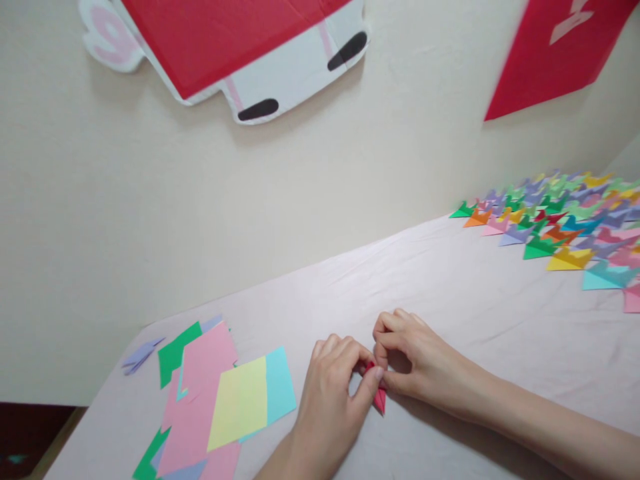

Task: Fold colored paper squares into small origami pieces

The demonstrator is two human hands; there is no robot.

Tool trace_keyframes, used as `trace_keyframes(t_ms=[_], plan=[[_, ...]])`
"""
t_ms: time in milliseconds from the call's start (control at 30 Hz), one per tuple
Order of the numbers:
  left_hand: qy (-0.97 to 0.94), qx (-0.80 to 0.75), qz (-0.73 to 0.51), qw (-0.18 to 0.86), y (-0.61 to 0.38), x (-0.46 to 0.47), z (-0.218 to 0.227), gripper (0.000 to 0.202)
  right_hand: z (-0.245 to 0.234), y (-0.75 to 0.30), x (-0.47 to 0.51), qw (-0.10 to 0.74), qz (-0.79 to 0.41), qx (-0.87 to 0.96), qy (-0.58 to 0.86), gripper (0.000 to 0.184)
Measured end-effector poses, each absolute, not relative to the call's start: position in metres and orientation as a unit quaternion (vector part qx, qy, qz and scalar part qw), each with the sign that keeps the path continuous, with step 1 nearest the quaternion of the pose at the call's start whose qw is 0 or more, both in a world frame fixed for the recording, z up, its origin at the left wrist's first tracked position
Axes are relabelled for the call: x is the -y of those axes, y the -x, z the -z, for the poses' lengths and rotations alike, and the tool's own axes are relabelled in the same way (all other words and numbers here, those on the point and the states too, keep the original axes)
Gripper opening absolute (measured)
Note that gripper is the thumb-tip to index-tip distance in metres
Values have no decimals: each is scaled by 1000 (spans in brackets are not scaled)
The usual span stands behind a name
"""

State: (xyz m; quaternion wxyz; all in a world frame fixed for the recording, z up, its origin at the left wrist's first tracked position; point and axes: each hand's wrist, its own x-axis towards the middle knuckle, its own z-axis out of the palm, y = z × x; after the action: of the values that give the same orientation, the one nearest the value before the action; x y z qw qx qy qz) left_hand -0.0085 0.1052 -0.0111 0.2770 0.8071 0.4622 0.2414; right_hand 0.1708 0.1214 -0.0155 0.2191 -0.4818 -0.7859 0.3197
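A small piece of folded red paper (380, 402) is held between my two hands, just above or on the pale cloth. My left hand (334, 377) pinches it from the left, thumb on top of the paper. From the right, my right hand (407, 353) pinches at its upper part with thumb and forefinger. The paper's narrow pointed end sticks out below the fingers, while the rest is mostly covered by them. Just left of my left hand lie loose sheets, with a yellow sheet (239, 403) and a light-blue sheet (281, 385) nearest.
Pink sheets (207, 360) and a green sheet (177, 353) lie at the left beside a folded lilac paper (143, 355). Many colourful folded paper figures (570, 259) stand in rows at the far right. The cloth-covered table (350, 280) meets a wall (200, 200) behind.
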Motion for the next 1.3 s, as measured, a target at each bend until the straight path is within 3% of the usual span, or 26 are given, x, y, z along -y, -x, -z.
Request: trace_keyframes(t_ms=[533,633,767,867,1167,1300], plan=[[-792,-472,-249,297,9,-108,8,25,10,-171,-121,195,-316,789,489,11],[-808,-464,-282,230,14,-97,5,24,8,-171,-120,193,-315,788,492,12],[-898,-374,-233,23,24,-74,17,26,5,-170,-119,196,-318,787,492,13],[-901,-368,-222,-56,28,-63,33,25,5,-170,-119,191,-324,783,494,14],[-870,-370,-304,-120,20,-58,65,35,8,-171,-120,187,-318,796,480,12],[-887,-385,-241,-83,23,-54,53,29,4,-171,-119,179,-321,807,462,13]])
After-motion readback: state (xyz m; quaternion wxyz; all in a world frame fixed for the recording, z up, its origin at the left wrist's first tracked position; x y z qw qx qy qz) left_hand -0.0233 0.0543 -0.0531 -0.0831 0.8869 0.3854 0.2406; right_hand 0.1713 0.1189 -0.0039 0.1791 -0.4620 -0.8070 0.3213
